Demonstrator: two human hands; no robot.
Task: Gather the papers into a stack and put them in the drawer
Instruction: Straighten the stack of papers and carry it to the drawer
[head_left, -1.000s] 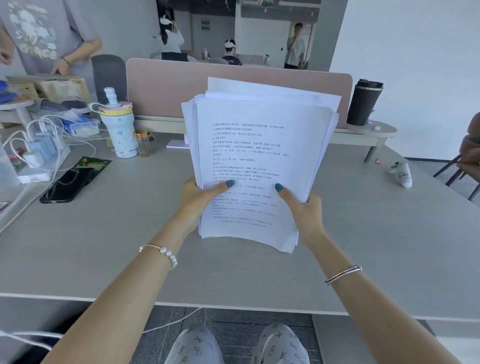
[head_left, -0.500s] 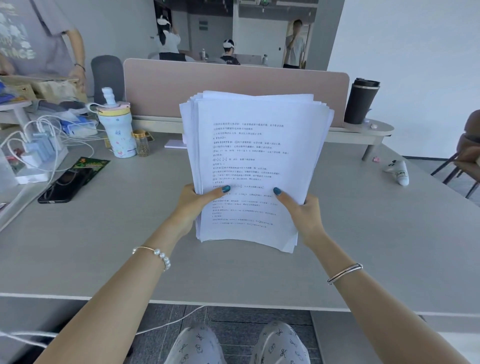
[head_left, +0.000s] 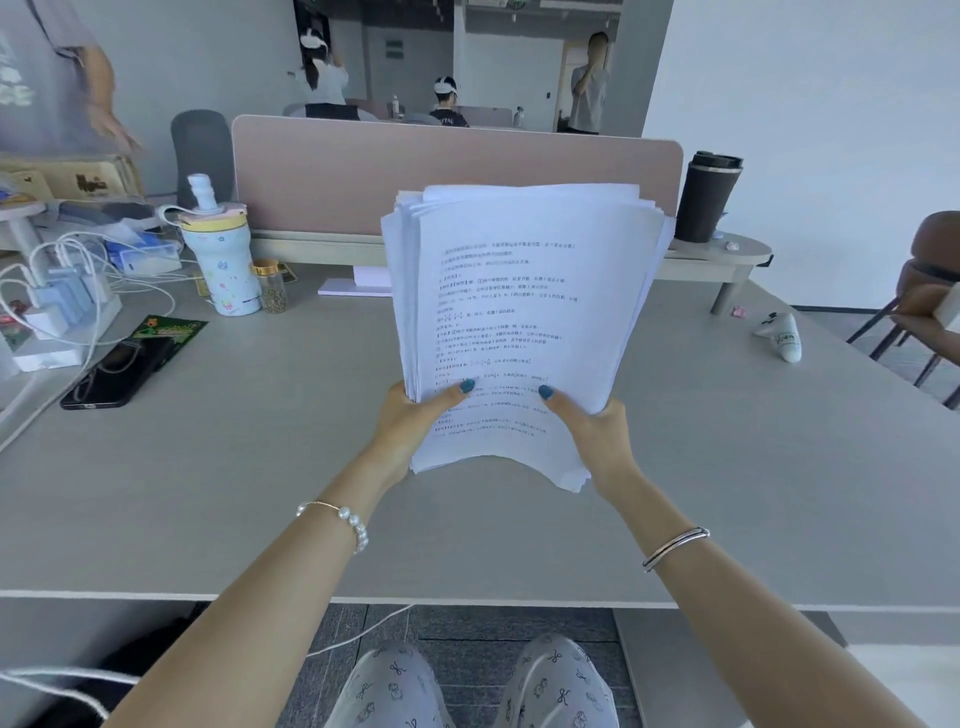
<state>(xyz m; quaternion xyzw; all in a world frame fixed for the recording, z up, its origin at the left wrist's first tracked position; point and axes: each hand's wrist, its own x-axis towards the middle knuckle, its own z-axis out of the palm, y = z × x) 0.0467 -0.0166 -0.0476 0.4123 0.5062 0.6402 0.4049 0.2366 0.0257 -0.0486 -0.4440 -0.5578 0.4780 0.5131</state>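
Note:
A thick stack of white printed papers (head_left: 524, 312) stands nearly upright above the grey desk (head_left: 260, 493), its lower edge bowed and close to the desk top. My left hand (head_left: 410, 421) grips its lower left side, thumb on the front sheet. My right hand (head_left: 592, 431) grips the lower right side the same way. The sheets' top edges are slightly uneven. No drawer shows in this view.
A pink divider panel (head_left: 457, 176) runs behind the stack. A patterned bottle (head_left: 221, 260), a small jar (head_left: 272, 288), a black phone (head_left: 114, 374) and chargers with white cables (head_left: 62, 291) sit at the left. A dark tumbler (head_left: 709, 197) and a white controller (head_left: 782, 338) are at the right.
The sheets that stuck out at the top have dropped level with the others. The stack's lower edge has bowed, and both hands have kept their grip.

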